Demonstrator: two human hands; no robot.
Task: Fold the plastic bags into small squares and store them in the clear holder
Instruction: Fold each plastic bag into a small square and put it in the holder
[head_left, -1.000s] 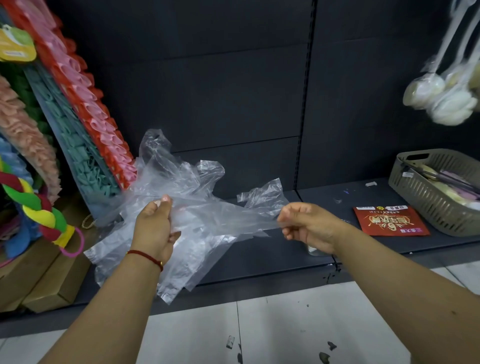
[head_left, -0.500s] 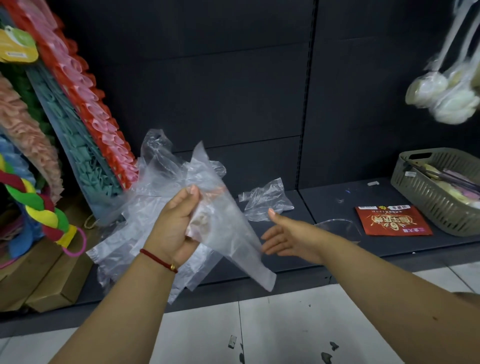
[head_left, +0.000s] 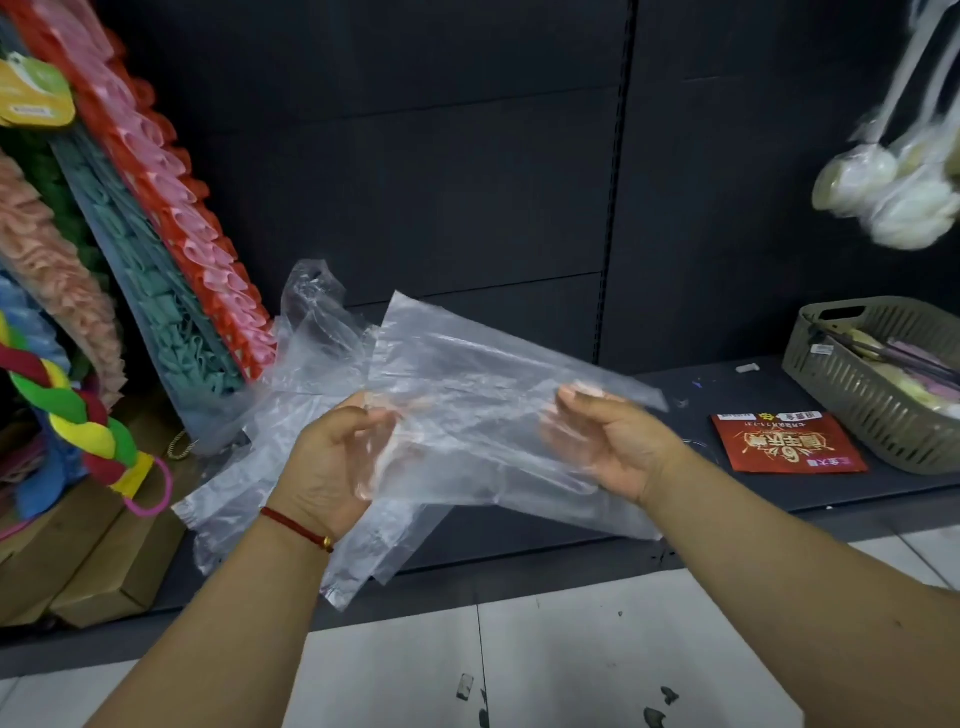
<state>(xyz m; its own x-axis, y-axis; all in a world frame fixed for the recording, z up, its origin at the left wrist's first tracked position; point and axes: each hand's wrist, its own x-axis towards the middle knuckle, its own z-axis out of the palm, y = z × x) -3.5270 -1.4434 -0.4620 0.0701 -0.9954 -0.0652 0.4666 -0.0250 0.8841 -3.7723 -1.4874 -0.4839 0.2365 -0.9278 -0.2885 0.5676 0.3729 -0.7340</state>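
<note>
Two hands spread a clear plastic bag above a dark shelf, folding barely begun; no finished square or holder is visible. Left hand pinches the bag's near-left part, fingers behind the film. Right hand grips its right side, fingertips pressing through. More bags dangle below.

Your surroundings: grey slotted basket far right on dark shelf, red packet just beside it, braided multicolour rope hanging left.
</note>
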